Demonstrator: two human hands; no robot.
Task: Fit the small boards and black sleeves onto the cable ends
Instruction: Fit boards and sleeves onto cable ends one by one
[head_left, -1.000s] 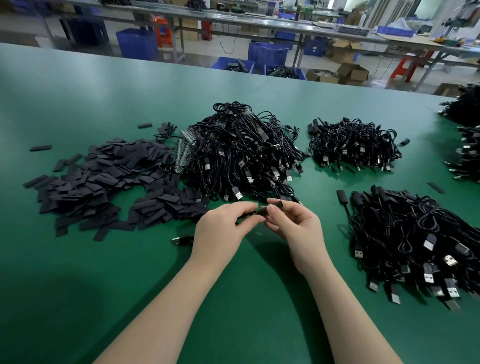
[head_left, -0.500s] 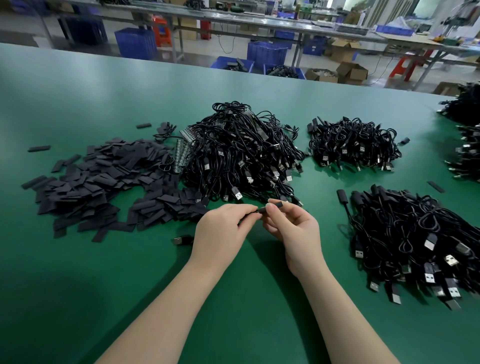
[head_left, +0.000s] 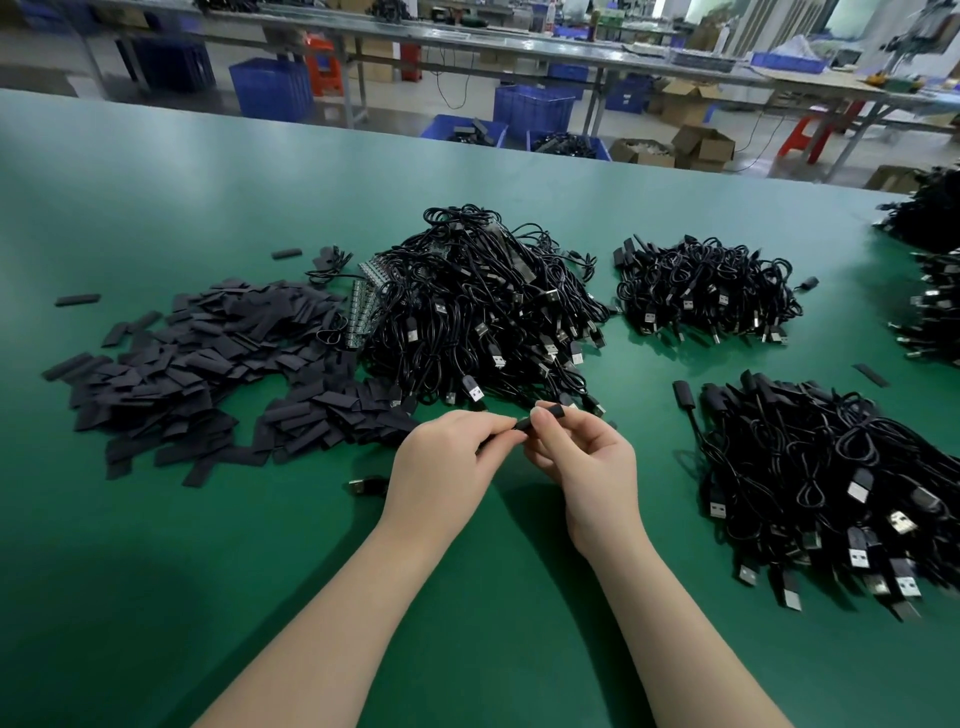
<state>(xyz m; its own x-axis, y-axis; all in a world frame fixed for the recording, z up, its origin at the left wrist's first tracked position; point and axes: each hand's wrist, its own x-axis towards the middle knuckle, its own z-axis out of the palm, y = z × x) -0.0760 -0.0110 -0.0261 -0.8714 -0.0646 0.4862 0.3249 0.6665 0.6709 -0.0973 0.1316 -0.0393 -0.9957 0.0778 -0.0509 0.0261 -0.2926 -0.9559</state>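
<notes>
Even, fairly bright overhead light falls on the green surface (head_left: 156, 571), which shows a pale sheen toward its far edge. Soft shadows lie beneath both forearms and at lower left. Wide-angle distortion curves the edges. The background is slightly soft.

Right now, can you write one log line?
left hand: pinches cable end | right hand: pinches sleeve | step: fitting sleeve

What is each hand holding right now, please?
Left hand: fingers pinch the black sleeve.
Right hand: fingers pinch the same sleeve.
</notes>
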